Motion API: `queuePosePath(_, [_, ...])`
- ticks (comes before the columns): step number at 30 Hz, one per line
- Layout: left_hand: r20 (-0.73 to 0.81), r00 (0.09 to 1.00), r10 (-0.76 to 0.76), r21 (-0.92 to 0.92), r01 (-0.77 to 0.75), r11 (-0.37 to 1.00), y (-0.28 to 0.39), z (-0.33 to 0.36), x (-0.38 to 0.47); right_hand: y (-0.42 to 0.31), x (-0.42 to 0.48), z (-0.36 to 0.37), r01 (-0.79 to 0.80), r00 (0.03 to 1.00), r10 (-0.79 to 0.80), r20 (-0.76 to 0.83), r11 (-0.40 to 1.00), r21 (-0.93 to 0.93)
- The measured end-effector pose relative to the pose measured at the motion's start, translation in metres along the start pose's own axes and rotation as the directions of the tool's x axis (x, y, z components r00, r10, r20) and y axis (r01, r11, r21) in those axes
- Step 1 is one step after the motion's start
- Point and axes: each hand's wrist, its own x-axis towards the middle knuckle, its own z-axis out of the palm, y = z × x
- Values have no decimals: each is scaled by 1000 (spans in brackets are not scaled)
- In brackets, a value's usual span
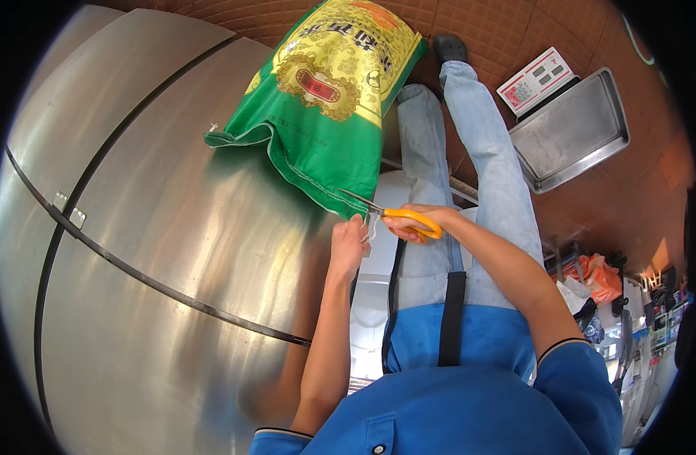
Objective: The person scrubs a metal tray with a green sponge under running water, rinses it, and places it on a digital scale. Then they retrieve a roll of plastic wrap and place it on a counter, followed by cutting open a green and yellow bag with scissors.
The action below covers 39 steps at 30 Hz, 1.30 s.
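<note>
A green and yellow woven sack (325, 142) with printing leans against a metal surface, its stitched top hem towards me. My left hand (349, 242) grips the hem's right corner, by a loose white thread (373, 226). In my right hand (411, 223) is a pair of scissors (419, 218) with orange handles. Their blades point left over the sack's corner; one blade lies across the green plastic near the seam. How far the blades are apart is hard to tell.
Stainless steel cabinet doors (183, 227) fill the left side. On the brown tiled floor at right are a shallow metal tray (572, 133) and a white scale (535, 81). Orange plastic bags (595, 277) hang or lie at the lower right. White plastic (382, 256) shows beside my legs.
</note>
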Motion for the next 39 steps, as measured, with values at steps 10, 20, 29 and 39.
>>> queuePosePath(10, [-27,999,24,80,-22,997,5,3,-3,-5,5,-2,131,978,-142,152,988,82])
queuePosePath(20, [-11,1000,15,50,-14,999,4,4,-3,-7,9,1,85,989,-94,111,993,85])
queuePosePath(29, [61,998,7,12,-8,1000,3,12,-5,-21,13,-11,8,1000,-7,10,1000,-15])
queuePosePath(39, [7,1000,-21,97,20,995,0,25,-5,-24,21,-6,64,998,-61,-32,994,84])
